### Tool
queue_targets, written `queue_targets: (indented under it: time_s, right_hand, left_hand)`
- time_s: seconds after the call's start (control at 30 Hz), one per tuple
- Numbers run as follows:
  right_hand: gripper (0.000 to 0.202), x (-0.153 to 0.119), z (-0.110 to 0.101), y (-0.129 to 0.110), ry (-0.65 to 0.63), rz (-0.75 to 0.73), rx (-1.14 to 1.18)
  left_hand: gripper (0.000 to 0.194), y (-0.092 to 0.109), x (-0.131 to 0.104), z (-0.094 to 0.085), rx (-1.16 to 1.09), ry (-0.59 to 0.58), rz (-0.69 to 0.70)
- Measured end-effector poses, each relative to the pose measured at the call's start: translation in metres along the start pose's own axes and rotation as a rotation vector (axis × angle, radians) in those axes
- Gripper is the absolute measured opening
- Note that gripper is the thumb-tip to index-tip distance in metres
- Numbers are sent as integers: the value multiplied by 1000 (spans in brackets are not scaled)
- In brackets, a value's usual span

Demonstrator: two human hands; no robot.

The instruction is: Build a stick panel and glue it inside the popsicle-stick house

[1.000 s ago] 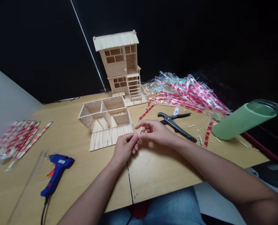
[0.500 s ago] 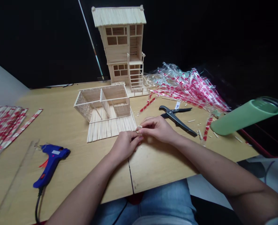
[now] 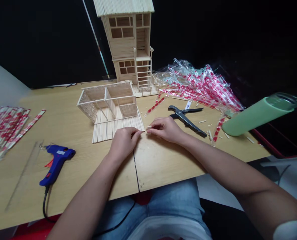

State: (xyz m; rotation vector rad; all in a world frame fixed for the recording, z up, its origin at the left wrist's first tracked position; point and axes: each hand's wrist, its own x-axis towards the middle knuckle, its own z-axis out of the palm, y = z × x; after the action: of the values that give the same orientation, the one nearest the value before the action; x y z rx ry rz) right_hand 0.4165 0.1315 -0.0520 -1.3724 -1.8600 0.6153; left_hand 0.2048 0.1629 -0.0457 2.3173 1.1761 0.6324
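Observation:
Between the thumb and fingers of my right hand [image 3: 167,129] is a small piece of pale wooden stick [image 3: 149,127], just past the front right corner of the low stick model [image 3: 110,128]. My left hand [image 3: 124,140] lies at the front edge of that model's slatted floor, thumb and index finger pressed together; whatever is between them is too small to make out. The low model has open-topped walled rooms. Behind it stands a tall two-storey stick house [image 3: 123,46] with a ladder. Black cutters [image 3: 186,121] lie beyond my right hand.
A blue glue gun [image 3: 57,165] with its cable and a clear ruler [image 3: 22,176] lie at the left, near wrapped chopsticks [image 3: 10,128]. Torn wrappers [image 3: 201,86] are heaped at the back right. A green bottle [image 3: 258,116] leans beside stick scraps.
My hands have moved apart, with the small piece staying in my right hand. The camera view has tilted down slightly, shifting objects up in the picture.

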Motion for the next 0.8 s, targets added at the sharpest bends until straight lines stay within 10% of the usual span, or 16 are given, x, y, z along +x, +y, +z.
queue_targets:
  time_s: [0.47,0.8]
  right_hand:
    - [16,0,1,2,5,-59,-45]
    - [29,-1,4,-12,-91,174,547]
  left_hand:
    - [22,4,0,5,-59,-36,55]
    - [26,14,-4,10,-404,-149,-50]
